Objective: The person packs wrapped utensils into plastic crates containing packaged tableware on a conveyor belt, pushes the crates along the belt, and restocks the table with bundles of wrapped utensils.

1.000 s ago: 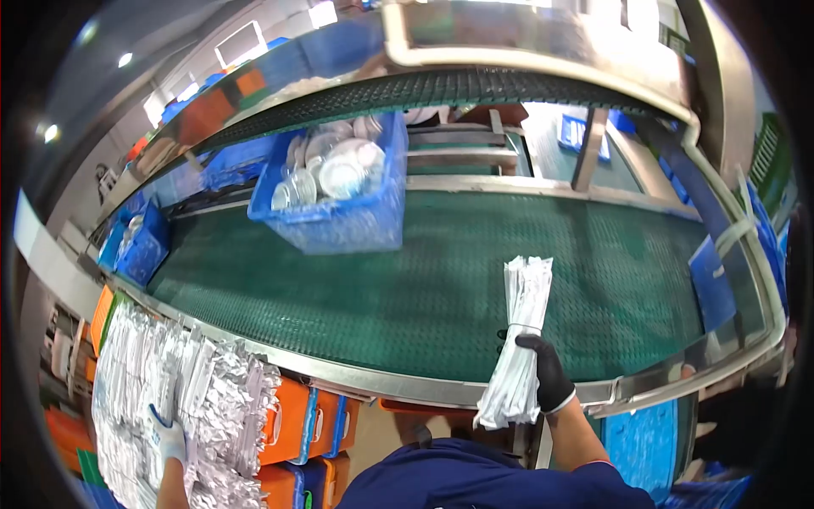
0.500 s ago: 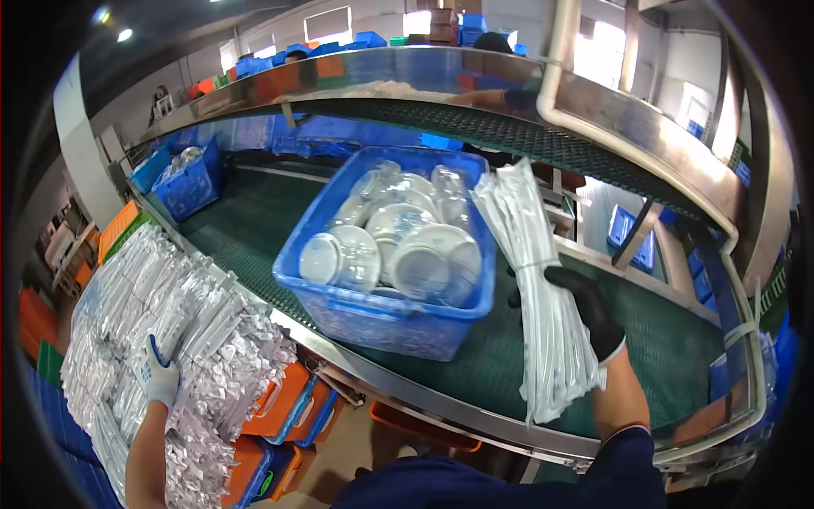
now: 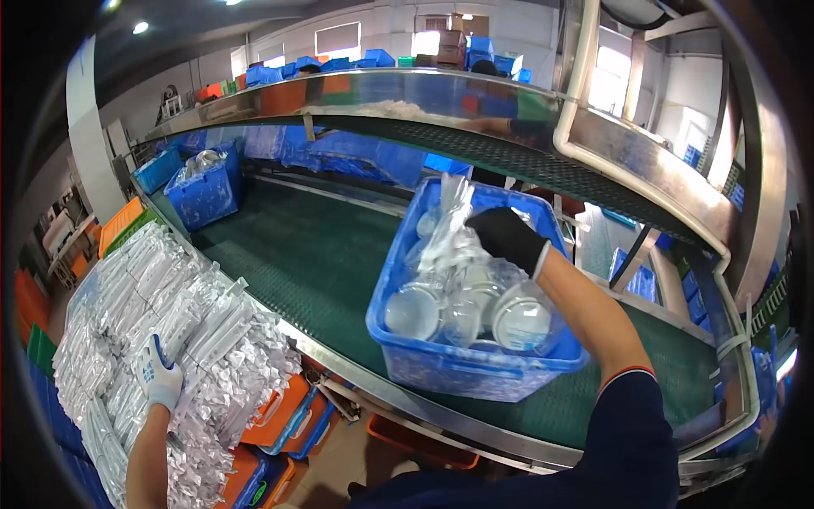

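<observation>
Right of centre, the black-gloved right hand (image 3: pixel 509 238) appears closed around a silvery bundle (image 3: pixel 454 214) in or just above the blue bin (image 3: pixel 483 375), seemingly mid-placement, where release calls for loosened fingers, while the left hand (image 3: pixel 159 378) rests on the lower-left packet pile (image 3: pixel 205 348), grip unclear.

In our right hand (image 3: pixel 509 239) we have a silvery-white bundle (image 3: pixel 453 216), blurred and roughly upright above clear-wrapped, pale round pieces (image 3: pixel 521 322) filling the blue tub (image 3: pixel 475 375). At the near left, crinkled silvery packets (image 3: pixel 225 339) lie in a broad stack, touched by our left hand (image 3: pixel 159 379).
</observation>
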`<state>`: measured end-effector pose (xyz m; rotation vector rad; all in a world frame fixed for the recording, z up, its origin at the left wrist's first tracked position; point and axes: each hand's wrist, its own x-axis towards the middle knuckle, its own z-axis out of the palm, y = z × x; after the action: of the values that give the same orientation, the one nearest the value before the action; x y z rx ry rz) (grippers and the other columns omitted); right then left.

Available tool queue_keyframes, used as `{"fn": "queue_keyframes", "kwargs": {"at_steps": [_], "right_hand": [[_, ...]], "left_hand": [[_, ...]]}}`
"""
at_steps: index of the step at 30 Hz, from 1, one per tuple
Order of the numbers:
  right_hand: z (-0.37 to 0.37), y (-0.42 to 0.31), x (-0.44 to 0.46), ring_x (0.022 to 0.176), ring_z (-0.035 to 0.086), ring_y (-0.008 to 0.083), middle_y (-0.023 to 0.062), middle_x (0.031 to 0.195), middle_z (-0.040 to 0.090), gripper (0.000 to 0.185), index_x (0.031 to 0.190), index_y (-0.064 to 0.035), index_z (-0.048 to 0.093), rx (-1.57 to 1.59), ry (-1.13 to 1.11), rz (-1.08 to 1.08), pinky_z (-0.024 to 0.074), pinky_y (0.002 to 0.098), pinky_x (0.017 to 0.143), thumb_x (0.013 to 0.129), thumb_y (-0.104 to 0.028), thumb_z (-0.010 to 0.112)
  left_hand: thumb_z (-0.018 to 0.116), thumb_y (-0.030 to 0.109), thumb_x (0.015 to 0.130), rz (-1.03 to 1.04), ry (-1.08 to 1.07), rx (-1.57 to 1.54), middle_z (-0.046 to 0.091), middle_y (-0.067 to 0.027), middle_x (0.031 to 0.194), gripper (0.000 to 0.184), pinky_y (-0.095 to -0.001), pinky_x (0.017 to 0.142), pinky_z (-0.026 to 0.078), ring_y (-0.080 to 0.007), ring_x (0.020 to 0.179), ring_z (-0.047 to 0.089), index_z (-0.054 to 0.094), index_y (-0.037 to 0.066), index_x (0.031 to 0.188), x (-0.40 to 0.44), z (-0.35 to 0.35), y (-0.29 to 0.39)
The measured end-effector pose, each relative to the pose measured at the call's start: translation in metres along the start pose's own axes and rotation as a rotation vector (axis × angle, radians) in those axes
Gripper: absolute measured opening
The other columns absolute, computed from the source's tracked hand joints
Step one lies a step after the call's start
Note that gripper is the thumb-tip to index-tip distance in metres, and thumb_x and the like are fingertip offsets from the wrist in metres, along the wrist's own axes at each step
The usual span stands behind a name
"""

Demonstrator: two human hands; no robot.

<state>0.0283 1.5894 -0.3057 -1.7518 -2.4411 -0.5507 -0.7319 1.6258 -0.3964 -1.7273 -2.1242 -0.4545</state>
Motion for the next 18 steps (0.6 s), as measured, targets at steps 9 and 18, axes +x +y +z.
{"fn": "queue_keyframes", "kwargs": {"at_steps": [9, 18], "right_hand": [[-0.095, -0.126, -0.146, 0.082, 0.075, 0.0207, 0.0127, 0.097, 0.077, 0.040, 0.122, -0.0045, 0.072, 0.555, 0.338, 0.346, 0.0594, 0.0325, 0.076, 0.088, -0.023, 0.080], [-0.107, -0.130, -0.328, 0.094, 0.070, 0.0332, 0.0125, 0.102, 0.073, 0.062, 0.117, -0.0072, 0.073, 0.185, 0.347, 0.656, 0.0543, 0.0435, 0.086, 0.066, -0.036, 0.093]], "left_hand": [[0.066, 0.009, 0.078, 0.052, 0.025, -0.071, 0.057, -0.0213, 0.135, 0.084, -0.0498, 0.109, 0.038, -0.0399, 0.127, 0.052, 0.037, 0.014, 0.157, 0.004, 0.026, -0.021], [0.061, 0.003, 0.083, 0.065, -0.018, -0.229, 0.041, -0.0280, 0.156, 0.087, -0.0467, 0.113, 0.039, -0.0431, 0.138, 0.046, 0.030, 0.022, 0.162, 0.022, 0.065, -0.059]]}}
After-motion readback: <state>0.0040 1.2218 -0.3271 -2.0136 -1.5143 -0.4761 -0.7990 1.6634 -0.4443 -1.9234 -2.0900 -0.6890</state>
